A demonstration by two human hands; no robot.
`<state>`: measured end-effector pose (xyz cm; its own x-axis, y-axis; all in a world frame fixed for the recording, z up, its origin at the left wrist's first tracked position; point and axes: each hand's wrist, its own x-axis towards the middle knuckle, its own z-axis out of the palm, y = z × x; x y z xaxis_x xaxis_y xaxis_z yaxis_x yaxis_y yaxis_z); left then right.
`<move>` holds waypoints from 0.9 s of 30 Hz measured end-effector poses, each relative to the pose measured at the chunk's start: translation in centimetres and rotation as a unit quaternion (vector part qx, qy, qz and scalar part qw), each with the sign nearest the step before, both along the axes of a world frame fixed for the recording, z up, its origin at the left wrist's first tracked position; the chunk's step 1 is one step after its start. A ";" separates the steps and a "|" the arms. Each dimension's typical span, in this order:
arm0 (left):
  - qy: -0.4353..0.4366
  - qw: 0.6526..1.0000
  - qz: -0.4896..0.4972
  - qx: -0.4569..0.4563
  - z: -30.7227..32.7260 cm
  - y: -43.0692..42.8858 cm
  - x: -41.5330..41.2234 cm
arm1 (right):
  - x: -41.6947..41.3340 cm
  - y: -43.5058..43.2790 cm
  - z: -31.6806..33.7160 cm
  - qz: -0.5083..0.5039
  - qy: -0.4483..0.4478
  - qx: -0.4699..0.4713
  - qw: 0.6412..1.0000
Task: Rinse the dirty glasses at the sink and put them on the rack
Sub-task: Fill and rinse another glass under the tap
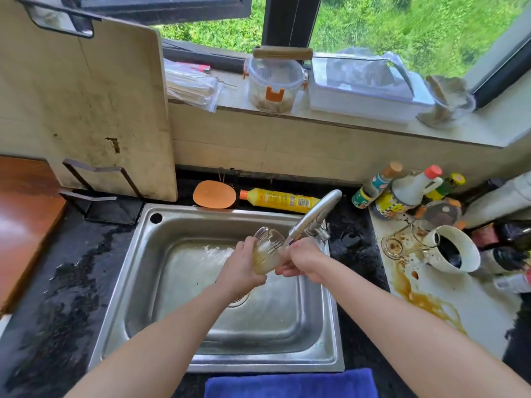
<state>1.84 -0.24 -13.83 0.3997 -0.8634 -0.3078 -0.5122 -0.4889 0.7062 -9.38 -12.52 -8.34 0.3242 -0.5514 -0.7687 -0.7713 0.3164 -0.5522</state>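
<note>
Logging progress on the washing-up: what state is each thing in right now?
held glass: tilted, brown-stained, gripped by left hand and right hand
second glass: on its side, dirty
white mug: tipped over
yellow bottle: lying flat
clear tub: lid on
faucet: flow unclear

Cutting board (pixel 86 110) standing upright, yellow bottle (pixel 280 200) on its side, blue cloth (pixel 290 383), lidded tub (pixel 273 81)

The left hand (pixel 240 268) hides part of the drain (pixel 240 301); the blue cloth (pixel 290 383) is cut off below.
</note>
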 end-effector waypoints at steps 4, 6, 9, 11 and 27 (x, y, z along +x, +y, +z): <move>0.062 0.998 -0.029 0.015 0.7 -1.0 1.5 | -0.2 -0.5 1.2 0.039 -0.021 -0.035 0.998; 0.080 0.996 -0.034 0.014 1.2 -1.2 1.8 | 0.0 -0.8 1.8 0.020 -0.047 -0.048 0.998; 0.067 0.996 0.037 -0.035 1.3 -0.8 1.2 | 0.5 -0.8 2.3 -0.016 -0.058 -0.020 0.998; 0.028 0.996 0.060 -0.054 1.1 -0.6 0.8 | 0.6 -0.5 1.9 -0.006 -0.040 -0.006 0.999; 0.106 0.994 0.027 -0.026 3.2 -1.1 0.3 | -0.1 -0.6 2.1 0.073 -0.032 -0.061 0.995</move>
<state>2.18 -1.38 -10.61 0.3773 -0.8591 -0.3458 -0.3223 -0.4719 0.8206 -9.52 -13.09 -6.23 0.4535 -0.5828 -0.6743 -0.7659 0.1321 -0.6293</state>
